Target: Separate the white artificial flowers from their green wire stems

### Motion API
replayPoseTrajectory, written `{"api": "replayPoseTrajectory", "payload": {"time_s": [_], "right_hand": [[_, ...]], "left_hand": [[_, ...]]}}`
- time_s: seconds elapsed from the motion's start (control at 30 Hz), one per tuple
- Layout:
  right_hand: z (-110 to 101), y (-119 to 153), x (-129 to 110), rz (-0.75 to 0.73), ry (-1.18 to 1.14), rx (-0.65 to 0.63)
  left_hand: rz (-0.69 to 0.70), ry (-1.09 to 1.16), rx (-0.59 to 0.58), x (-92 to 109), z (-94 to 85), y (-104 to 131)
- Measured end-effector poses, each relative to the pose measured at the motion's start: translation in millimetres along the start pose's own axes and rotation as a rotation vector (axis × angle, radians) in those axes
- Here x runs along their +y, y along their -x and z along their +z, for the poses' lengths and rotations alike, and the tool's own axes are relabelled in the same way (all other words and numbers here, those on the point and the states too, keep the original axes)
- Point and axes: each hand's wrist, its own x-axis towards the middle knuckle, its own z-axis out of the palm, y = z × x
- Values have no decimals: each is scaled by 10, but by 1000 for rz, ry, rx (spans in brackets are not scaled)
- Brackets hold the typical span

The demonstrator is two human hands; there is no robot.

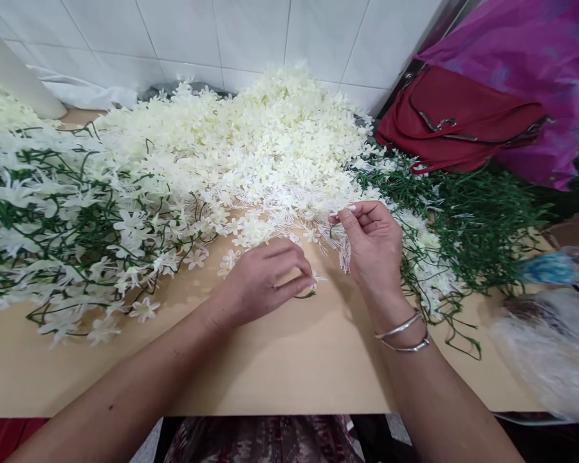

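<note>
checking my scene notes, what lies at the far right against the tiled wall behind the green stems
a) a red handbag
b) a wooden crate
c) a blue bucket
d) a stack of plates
a: a red leather-like handbag with a metal clasp lies against the white tiled wall, just beyond the pile of green plastic stems and beside a purple cloth.

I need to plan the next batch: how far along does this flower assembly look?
Done: a tangle of flowered green stems lies at the left. In hand: the left hand pinches a green stem with a small flower; the right hand holds a white sprig. Left: a big loose blossom pile and bare green stems.
</note>
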Motion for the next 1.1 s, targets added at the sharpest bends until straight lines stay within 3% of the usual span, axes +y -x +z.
{"api": "replayPoseTrajectory", "payload": {"time_s": [0.07,0.17,0.53,0.77,0.87,0.97,1.1], "right_hand": [[-39,-30,21,-22,-9,18],[-46,-32,13,-33,11,14],[65,87,-79,81,44,-176],[56,80,-10,95,45,-161],[57,83,-31,95,42,-168],[56,93,-86,132,31,-194],[60,133,-129,326,-68,-423]], "left_hand": [[80,-72,-159,-10,37,38],[124,-268,-271,1,103,83],[182,-553,-393,100,210,101],[139,-570,-512,222,154,74],[64,-316,-464,218,127,53],[-188,256,-373,198,42,12],[-444,749,-237,137,-80,-29]]}}
